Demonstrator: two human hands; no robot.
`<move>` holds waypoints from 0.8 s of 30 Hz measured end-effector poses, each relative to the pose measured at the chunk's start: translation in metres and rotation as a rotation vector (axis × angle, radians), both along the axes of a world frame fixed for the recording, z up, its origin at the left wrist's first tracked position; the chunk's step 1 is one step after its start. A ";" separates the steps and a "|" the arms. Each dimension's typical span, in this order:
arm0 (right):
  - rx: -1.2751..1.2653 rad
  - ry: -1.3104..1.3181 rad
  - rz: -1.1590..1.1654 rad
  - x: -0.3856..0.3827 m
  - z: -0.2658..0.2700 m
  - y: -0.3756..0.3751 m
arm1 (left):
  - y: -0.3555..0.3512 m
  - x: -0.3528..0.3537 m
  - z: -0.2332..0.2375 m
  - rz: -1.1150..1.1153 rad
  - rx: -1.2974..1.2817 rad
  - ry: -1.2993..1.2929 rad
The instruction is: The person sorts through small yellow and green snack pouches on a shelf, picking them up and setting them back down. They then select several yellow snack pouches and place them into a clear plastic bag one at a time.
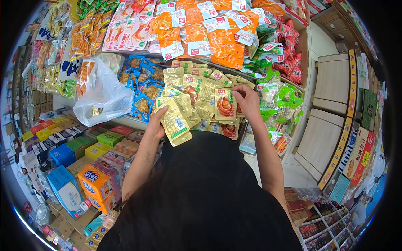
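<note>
The right hand (248,100) is pinching a picture-faced packet (225,103) by its upper edge, corner-light, probably sparing the contents. The left hand (157,125) is grasping several fanned gold packets (175,121); a firm thumb should be stopping slips. Below, the gold pile (192,87) is spreading between blue packets (142,79) and green bags (271,97), a plastic bag (102,90) lying left.

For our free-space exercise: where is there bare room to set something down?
Bare: pale wooden panels beside the yellow lettered strip; white floor tiles between those panels and the snack display. Crowded: the display's gold pouches and orange pouches.
</note>
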State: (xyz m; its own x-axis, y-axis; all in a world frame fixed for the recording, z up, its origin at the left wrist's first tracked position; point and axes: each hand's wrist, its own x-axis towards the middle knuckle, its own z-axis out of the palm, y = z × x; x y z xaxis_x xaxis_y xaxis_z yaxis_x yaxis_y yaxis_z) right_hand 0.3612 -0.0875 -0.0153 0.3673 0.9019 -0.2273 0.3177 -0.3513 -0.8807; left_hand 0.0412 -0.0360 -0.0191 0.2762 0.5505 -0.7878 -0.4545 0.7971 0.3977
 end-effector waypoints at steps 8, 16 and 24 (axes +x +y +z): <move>0.000 0.011 0.003 0.000 0.001 0.000 | 0.001 0.000 -0.001 -0.011 0.012 0.017; -0.024 0.008 -0.018 0.000 -0.003 0.003 | 0.002 -0.002 -0.003 -0.042 0.017 0.012; -0.030 0.013 -0.013 0.000 -0.009 0.006 | 0.006 0.000 -0.001 -0.045 0.003 0.027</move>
